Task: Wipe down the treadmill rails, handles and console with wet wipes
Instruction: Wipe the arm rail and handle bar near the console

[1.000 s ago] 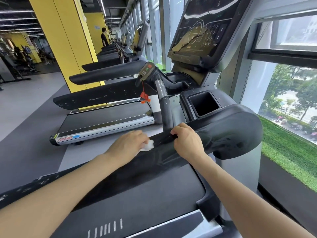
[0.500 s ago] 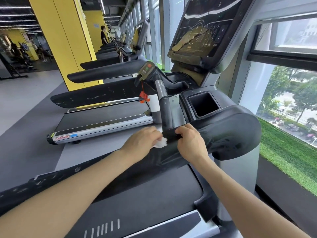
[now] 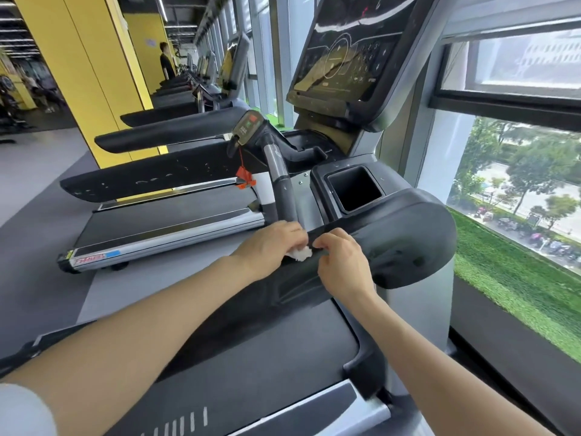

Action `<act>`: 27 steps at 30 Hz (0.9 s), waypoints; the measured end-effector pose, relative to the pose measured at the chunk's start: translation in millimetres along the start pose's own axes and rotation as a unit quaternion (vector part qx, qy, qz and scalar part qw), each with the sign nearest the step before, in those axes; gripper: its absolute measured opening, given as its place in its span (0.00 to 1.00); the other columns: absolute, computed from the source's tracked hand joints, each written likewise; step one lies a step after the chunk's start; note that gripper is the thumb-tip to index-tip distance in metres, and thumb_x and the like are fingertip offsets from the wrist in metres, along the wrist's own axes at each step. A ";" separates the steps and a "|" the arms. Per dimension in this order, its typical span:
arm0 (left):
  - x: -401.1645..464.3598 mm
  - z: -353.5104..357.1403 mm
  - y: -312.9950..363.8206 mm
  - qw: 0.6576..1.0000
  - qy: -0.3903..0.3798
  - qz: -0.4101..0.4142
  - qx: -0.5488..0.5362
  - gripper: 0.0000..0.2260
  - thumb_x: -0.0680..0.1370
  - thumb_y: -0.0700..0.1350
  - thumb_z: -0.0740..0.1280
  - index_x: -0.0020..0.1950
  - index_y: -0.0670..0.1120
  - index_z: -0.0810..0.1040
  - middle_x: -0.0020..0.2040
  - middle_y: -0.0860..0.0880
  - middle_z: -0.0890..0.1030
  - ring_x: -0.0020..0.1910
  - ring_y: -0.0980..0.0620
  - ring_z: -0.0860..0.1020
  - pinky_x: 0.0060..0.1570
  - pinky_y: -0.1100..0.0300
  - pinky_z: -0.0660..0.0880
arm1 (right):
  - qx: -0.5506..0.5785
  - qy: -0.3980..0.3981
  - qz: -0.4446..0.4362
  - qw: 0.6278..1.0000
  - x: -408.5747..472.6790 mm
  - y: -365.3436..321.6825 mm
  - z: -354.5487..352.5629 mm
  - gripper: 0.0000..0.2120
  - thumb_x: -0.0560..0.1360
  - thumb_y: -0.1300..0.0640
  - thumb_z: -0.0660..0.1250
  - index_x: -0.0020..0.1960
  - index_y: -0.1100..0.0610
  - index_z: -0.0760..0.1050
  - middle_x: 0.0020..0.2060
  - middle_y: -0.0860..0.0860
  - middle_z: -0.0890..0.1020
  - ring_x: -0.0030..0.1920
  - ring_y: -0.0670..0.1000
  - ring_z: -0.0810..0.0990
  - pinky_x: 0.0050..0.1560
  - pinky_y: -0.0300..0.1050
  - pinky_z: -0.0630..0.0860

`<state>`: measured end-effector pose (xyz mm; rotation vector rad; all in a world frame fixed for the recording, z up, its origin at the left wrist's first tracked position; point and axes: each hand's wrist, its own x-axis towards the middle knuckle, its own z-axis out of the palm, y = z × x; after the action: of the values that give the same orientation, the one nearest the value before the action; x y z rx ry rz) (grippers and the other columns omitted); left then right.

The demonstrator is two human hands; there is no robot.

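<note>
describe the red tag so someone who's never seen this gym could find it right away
Start at the big dark console of the nearest treadmill, by the window. Below and left of it is a small control pad on top of a grey handle. The red tag hangs from that pad on a thin cord, the only bright red thing there.

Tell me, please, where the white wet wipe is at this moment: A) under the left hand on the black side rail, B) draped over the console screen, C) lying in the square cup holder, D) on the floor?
A: the wet wipe peeks out from under the left hand, which presses it on the black side rail, beside the right hand.
</note>
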<state>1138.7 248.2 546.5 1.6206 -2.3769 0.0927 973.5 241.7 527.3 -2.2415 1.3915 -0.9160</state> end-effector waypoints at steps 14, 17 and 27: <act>19.3 -0.2 4.9 0.999 -0.012 0.038 -0.014 0.12 0.74 0.29 0.59 0.47 0.45 0.74 0.45 0.52 0.71 0.46 0.52 0.66 0.44 0.55 0.69 | 0.018 0.026 0.049 0.998 -5.7 2.7 4.5 0.19 0.72 0.71 0.57 0.57 0.59 0.79 0.54 0.51 0.77 0.54 0.53 0.75 0.48 0.46 0.75; -7.3 -7.0 -12.5 0.998 -0.038 0.057 -0.002 0.14 0.73 0.28 0.59 0.48 0.45 0.75 0.46 0.52 0.73 0.47 0.50 0.70 0.46 0.53 0.70 | 0.023 0.026 0.043 0.998 -6.7 -7.7 9.7 0.19 0.72 0.71 0.56 0.56 0.59 0.79 0.53 0.51 0.77 0.53 0.52 0.76 0.49 0.46 0.75; -103.6 -31.8 -56.9 0.997 -0.072 -0.011 0.001 0.11 0.77 0.33 0.61 0.45 0.51 0.73 0.47 0.58 0.71 0.45 0.60 0.65 0.47 0.60 0.69 | 0.028 -0.008 -0.004 1.000 -13.2 -42.5 27.4 0.19 0.72 0.71 0.56 0.56 0.60 0.78 0.55 0.51 0.76 0.55 0.54 0.75 0.48 0.46 0.74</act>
<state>1232.3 327.0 545.8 1.7084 -2.4632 -0.0283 1016.3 271.8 528.0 -2.2101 1.3349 -0.9261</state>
